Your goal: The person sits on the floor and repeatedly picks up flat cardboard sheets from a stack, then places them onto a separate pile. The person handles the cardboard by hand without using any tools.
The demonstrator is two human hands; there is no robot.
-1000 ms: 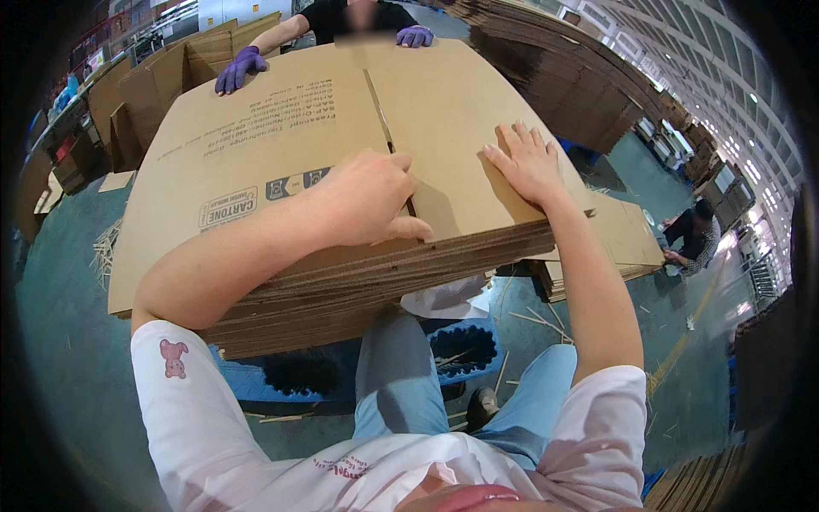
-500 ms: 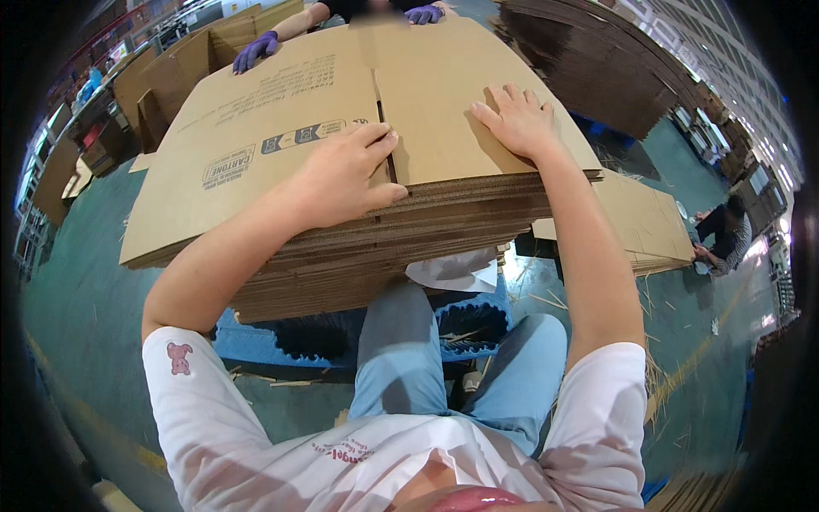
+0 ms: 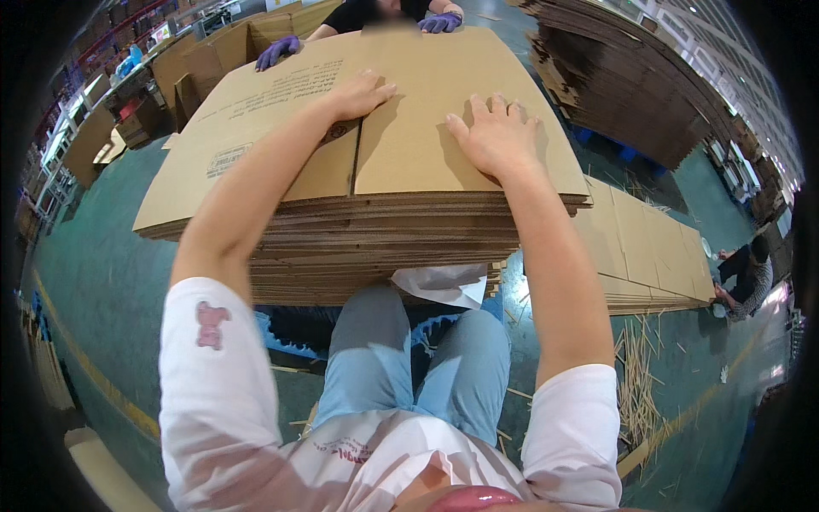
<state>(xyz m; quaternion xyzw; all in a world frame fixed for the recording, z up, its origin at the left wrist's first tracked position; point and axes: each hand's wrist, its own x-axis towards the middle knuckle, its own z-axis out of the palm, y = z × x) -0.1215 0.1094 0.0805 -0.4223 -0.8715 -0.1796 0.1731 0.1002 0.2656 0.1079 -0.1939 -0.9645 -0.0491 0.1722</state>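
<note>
A tall stack of flat cardboard cartons [image 3: 426, 171] stands before me, the top sheet printed on its left half and split by a dark slot toward my side. On that sheet, beyond the slot's far end, my left hand [image 3: 363, 96] rests with its fingers loosely stretched toward the right. My right hand [image 3: 496, 138] lies palm down on the sheet's right half, fingers spread. Neither hand holds anything. At the far edge, a co-worker's purple-gloved hands [image 3: 277, 52] touch the stack's left and right corners.
A blue pallet [image 3: 294, 346] shows under the stack by my legs. More flat cardboard [image 3: 648, 243] lies to the right, with thin strips [image 3: 640, 375] scattered on the green floor. A person [image 3: 751, 277] crouches there. A taller cardboard pile [image 3: 614, 94] stands at the far right.
My left hand has moved from the slot near the front edge to farther up the sheet. My right hand stays spread on the top. The whole view has shifted somewhat.
</note>
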